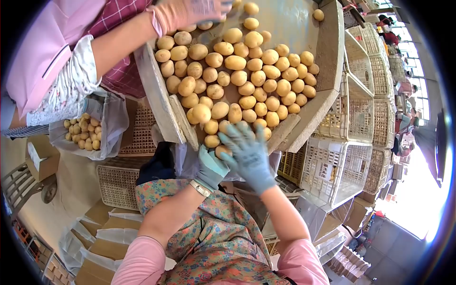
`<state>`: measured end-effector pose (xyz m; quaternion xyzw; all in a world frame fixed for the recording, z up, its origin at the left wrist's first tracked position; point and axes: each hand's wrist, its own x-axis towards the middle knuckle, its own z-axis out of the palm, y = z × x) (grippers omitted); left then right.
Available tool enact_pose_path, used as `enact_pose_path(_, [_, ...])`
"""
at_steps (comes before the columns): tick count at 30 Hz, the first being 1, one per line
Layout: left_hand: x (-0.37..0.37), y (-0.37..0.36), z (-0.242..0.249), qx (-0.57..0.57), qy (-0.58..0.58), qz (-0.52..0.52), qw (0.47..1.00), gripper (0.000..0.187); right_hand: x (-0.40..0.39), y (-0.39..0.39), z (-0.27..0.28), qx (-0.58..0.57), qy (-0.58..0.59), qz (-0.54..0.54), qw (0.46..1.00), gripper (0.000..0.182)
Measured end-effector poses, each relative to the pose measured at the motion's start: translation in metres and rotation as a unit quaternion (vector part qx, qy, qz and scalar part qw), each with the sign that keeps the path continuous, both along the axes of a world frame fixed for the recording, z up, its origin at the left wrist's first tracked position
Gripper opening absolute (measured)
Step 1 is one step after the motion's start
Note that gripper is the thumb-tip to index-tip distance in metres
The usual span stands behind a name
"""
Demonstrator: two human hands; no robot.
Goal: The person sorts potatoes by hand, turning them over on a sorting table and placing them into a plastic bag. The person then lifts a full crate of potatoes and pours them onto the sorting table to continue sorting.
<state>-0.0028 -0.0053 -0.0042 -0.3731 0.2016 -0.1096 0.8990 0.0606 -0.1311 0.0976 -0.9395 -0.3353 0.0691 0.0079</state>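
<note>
Many potatoes lie on a sorting table with raised wooden edges. Both my hands wear grey-blue gloves and meet at the table's narrow near end. My left hand is below the lowest potatoes, its fingers curled beside one potato; whether it grips that potato is hidden. Spread fingers of my right hand reach over the nearest potatoes from the right, palm down. Below the hands, a plastic liner shows partly.
A co-worker's gloved hand reaches over the table's upper left. At left stands a lined box of potatoes. Stacked plastic crates line the right side. Cardboard boxes sit at lower left, near a cart wheel.
</note>
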Motion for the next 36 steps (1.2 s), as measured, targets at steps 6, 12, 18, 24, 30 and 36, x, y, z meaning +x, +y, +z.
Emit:
enact_pose_path(6, [0.015, 0.005, 0.026, 0.142, 0.017, -0.068, 0.987, 0.067, -0.014, -0.064, 0.057, 0.021, -0.126, -0.115, 0.985, 0.041])
enact_pose_path(12, [0.013, 0.003, 0.027, 0.193, -0.023, -0.082, 0.977, 0.068, -0.019, -0.024, 0.037, 0.11, -0.09, -0.181, 0.973, 0.039])
enact_pose_path(18, [0.005, -0.012, -0.007, 0.355, 0.054, -0.087, 0.929, 0.061, 0.012, 0.024, -0.023, 0.114, -0.01, -0.281, 0.953, 0.036])
enact_pose_path(24, [0.005, 0.002, 0.012, 0.24, -0.064, -0.077, 0.966, 0.072, -0.008, 0.004, 0.004, 0.477, 0.15, -0.364, 0.786, 0.054])
enact_pose_path(30, [0.007, 0.011, 0.008, 0.109, 0.048, -0.144, 0.982, 0.075, -0.026, 0.003, 0.011, 0.739, 0.5, -0.414, 0.182, 0.055])
enact_pose_path(36, [0.002, 0.008, 0.0, 0.161, 0.01, -0.148, 0.976, 0.079, -0.03, -0.002, -0.003, 0.722, 0.549, -0.382, 0.175, 0.054])
